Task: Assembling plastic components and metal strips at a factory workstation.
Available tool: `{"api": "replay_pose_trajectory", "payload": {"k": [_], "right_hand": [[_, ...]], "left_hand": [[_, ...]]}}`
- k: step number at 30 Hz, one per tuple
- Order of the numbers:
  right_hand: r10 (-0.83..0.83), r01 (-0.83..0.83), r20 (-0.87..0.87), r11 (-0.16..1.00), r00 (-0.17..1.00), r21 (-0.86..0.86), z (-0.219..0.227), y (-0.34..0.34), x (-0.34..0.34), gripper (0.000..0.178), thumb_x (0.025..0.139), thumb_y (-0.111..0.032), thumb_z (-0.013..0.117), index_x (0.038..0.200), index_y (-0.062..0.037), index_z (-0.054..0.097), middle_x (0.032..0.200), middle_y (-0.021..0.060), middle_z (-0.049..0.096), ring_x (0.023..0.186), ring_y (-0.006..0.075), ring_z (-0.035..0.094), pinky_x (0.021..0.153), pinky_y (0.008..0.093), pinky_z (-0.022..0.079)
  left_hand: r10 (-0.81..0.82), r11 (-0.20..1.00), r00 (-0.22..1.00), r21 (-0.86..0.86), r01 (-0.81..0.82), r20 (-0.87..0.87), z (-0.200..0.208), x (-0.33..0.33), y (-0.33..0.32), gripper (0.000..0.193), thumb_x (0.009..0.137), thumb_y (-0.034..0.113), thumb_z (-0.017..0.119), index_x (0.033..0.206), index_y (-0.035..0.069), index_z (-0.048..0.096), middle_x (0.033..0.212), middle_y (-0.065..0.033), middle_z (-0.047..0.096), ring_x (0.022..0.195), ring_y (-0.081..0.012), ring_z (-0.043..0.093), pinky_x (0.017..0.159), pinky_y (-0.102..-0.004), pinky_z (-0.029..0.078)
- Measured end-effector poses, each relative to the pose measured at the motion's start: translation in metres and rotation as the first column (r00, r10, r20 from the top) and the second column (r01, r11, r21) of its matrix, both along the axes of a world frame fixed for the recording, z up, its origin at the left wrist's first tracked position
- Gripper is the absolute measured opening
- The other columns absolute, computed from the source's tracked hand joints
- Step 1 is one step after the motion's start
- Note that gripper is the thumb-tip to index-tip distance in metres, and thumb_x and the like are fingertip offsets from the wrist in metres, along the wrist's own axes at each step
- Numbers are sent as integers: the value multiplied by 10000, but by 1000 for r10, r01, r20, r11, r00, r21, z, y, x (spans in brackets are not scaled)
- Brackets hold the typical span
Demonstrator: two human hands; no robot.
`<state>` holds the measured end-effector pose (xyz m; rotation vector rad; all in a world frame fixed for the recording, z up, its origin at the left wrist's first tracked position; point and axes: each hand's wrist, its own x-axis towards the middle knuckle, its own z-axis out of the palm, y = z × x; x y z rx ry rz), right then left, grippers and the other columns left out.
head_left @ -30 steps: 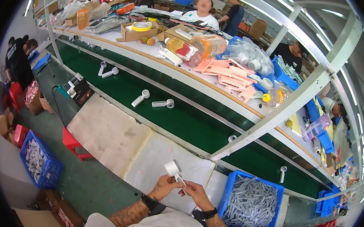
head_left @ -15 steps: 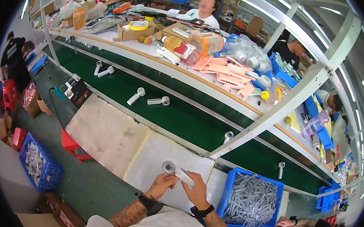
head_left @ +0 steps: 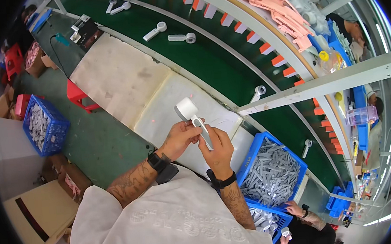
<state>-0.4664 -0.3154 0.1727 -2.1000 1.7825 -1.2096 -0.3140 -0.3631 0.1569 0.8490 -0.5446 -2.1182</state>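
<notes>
A white handheld fan (head_left: 187, 108) with a round head and a straight handle is held over the pale work surface (head_left: 167, 101). Its head points up and to the left, and a grey strip shows along the handle. My left hand (head_left: 181, 139) is closed, its fingertips at the handle just below the head. Around the lower handle wraps my right hand (head_left: 219, 148), thumb along the side. Close by on the right stands a blue crate (head_left: 253, 156) full of grey elongated plastic pieces (head_left: 271, 173).
Beyond the work surface runs a green conveyor belt (head_left: 219, 70) carrying several similar white fans (head_left: 155, 31). A white metal post (head_left: 320, 84) crosses at right. Another person's hand (head_left: 296, 209) rests by the crates. On the floor at left are a blue crate (head_left: 57, 136) and a red stool (head_left: 76, 95).
The fan has been turned, so its head now shows its white side instead of the round opening. The view has tilted downward. More of the neighbouring person's arms shows at lower right.
</notes>
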Motion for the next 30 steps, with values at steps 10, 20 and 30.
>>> {"api": "replay_pose_trajectory", "payload": {"k": [10,20,30], "right_hand": [[-312,-202,793,859,523,471,-6,6,9,238,937,-122,718,1124,15,661,987,90,693,796,168,678,710,309,565],[-322,-296,671,712,668,637,-43,17,9,254,1011,-276,654,998,-25,686,772,-13,648,661,58,535,582,231,430],[-191,-583,772,554,606,594,-76,-24,26,305,1071,-264,552,1170,14,630,978,61,681,792,114,620,658,272,509]], "left_hand": [[-42,996,988,-72,53,147,-7,13,-5,345,903,139,701,1219,18,636,1007,-10,729,684,-44,537,531,-213,368],[-12,1000,980,-3,13,201,-47,21,21,309,926,82,660,1229,22,637,1005,-22,727,583,-12,427,484,-197,302],[142,989,966,-65,-131,215,-52,58,4,362,944,99,681,1264,-25,566,1059,-91,733,592,-55,464,521,-219,367]]}}
